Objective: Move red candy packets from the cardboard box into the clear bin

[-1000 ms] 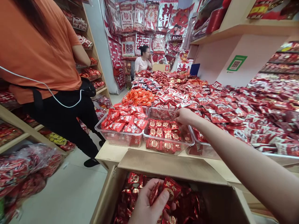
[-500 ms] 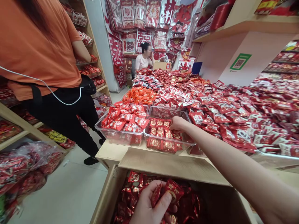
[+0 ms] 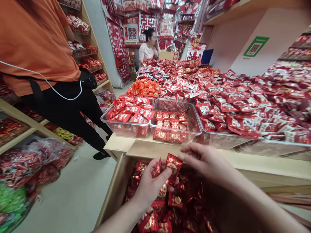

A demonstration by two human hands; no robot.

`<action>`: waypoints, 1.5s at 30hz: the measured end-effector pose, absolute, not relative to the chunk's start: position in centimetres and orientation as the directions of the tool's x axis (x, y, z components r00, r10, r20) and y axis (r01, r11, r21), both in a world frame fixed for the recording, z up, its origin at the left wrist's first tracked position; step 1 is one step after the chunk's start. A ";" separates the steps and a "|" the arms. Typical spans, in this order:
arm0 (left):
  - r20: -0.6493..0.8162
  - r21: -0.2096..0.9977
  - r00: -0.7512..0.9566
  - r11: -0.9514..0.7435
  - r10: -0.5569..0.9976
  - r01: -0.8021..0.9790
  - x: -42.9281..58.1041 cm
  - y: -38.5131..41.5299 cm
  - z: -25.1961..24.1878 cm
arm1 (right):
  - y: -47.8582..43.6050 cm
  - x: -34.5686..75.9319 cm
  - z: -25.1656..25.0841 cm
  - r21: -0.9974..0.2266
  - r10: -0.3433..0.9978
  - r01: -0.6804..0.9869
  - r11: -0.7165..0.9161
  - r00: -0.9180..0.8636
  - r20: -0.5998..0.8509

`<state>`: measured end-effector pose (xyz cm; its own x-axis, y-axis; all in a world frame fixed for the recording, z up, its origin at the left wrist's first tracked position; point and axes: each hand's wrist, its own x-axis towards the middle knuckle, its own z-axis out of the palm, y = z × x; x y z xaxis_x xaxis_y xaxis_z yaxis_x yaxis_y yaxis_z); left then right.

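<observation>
My left hand (image 3: pixel 152 181) is closed around a few small red-and-gold wrapped candies (image 3: pixel 173 166), held over an open cardboard box (image 3: pixel 109 194). One of these packets stands up between thumb and fingers. My right hand (image 3: pixel 198 157) is at that packet's upper right corner, its thumb and fingers apart; whether they touch the wrapper is hard to tell. More candies of the same look (image 3: pixel 148 223) lie loose in the box. Behind it, a clear plastic bin (image 3: pixel 195 118) holds similar candies set in rows, with bare space on its right side.
A second clear bin (image 3: pixel 114 124) of red packets stands to the left. Heaps of red packets (image 3: pixel 233 103) cover the display beyond. A person in an orange top (image 3: pixel 36 48) stands at left near shelves; another person (image 3: pixel 147 50) sits at the back. Bagged goods (image 3: pixel 36 161) lie on the floor.
My right hand has come out of the clear bin, back toward me, to the packet in my left hand. The view has tilted down slightly.
</observation>
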<state>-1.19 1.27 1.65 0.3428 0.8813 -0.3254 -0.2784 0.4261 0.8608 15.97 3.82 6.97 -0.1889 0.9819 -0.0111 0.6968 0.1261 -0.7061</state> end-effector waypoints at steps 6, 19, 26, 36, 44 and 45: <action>-0.277 0.887 0.487 0.415 0.828 -0.201 -0.9 0.6 1.1 | -0.7 15.6 2.0 -0.953 0.978 0.255 -0.164 -0.086 -0.192; -0.359 0.854 0.328 0.449 0.874 -0.262 -0.5 0.7 0.2 | -1.2 15.2 -0.1 -0.912 0.954 -0.285 -0.296 -0.050 -0.294; -0.285 0.890 0.237 0.348 0.929 -0.294 -0.4 0.6 0.7 | -1.4 14.4 0.7 -0.934 0.977 -0.287 -0.211 -0.023 -0.213; -0.348 0.850 0.251 0.417 0.903 -0.320 -0.8 0.3 1.8 | 0.0 13.8 3.1 -0.997 0.991 -0.074 -0.011 0.131 -0.021; -0.489 0.678 0.444 0.647 0.751 -0.349 -1.0 0.1 0.8 | 12.9 18.8 9.4 -0.877 0.970 0.456 0.151 0.101 0.220; -0.490 0.678 0.462 0.656 0.739 -0.330 -1.0 0.0 0.8 | 14.5 18.7 9.0 -0.826 0.986 0.547 0.141 0.002 0.169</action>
<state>-1.00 0.04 0.80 0.4617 0.7391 -0.4904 -0.3302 0.6563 0.6784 18.72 14.51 8.97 0.0016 0.9856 0.1689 0.5466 0.1405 -0.8255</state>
